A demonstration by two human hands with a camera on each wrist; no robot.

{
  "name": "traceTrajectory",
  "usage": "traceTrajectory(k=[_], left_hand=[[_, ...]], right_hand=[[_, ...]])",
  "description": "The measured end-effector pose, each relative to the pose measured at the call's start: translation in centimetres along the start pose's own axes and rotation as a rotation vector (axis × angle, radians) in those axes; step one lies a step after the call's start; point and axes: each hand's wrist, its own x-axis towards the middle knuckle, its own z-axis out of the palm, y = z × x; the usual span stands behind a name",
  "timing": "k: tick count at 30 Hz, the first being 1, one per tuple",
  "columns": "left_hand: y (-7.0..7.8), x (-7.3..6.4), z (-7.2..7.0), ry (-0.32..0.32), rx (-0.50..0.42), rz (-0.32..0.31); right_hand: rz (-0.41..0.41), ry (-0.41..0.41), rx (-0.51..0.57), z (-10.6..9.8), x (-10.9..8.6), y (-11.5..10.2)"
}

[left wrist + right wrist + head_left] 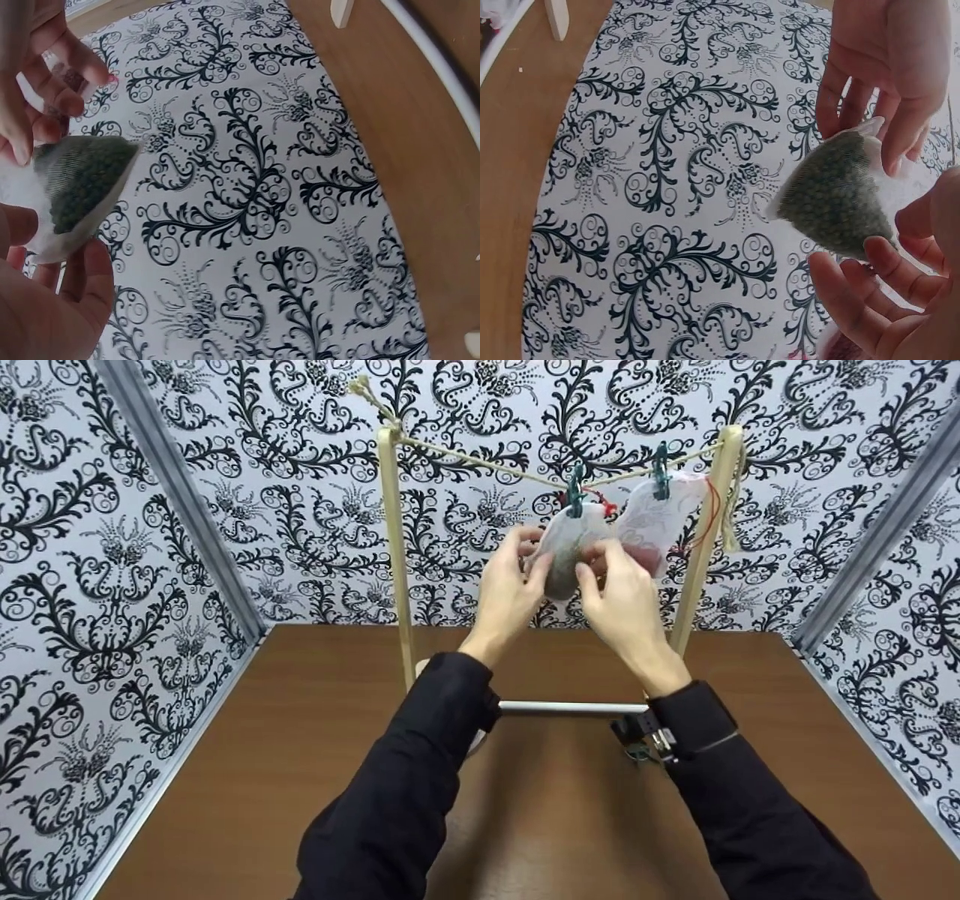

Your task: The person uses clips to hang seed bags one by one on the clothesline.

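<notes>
A white mesh drawstring bag (571, 540) of small round green beans hangs from the rope (487, 463) by a green clothespin (575, 493). My left hand (506, 589) pinches the bag's left edge, thumb in front and fingers behind. My right hand (626, 600) holds the opposite edge between thumb and bent fingers. In the right wrist view the green beans (840, 195) fill the bag's lower end. Just to the right hangs a second white mesh bag (660, 517) with dark red contents, under another green clothespin (661, 472); my right hand overlaps its lower part.
Two wooden posts (394, 525) carry the sagging rope over a brown table (300, 735). A white bar (574, 707) runs low between them. Red strings (709, 521) dangle beside the right post. Patterned black-and-white walls (315, 577) stand behind and on both sides.
</notes>
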Motion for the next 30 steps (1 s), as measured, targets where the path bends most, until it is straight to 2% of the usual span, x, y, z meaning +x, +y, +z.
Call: traceTrajectory(k=[12, 16, 24, 30], left_hand=[[-3.4, -2.8, 0.2, 0.026, -0.109, -0.095], [-4.2, -3.5, 0.3, 0.023, -0.136, -0.106], [-5.7, -5.5, 1.3, -0.006, -0.076, -0.117], [-6.8, -7.0, 2.5, -0.086, -0.073, -0.119]], right_hand=[[0.022, -0.053, 0.016, 0.7, -3.6, 2.3], [0.039, -0.074, 0.012, 0.4, -4.7, 3.2], [0.073, -0.126, -0.029, -0.8, -7.4, 5.8], [0.164, -0.156, -0.055, -1.1, -10.3, 8.6]])
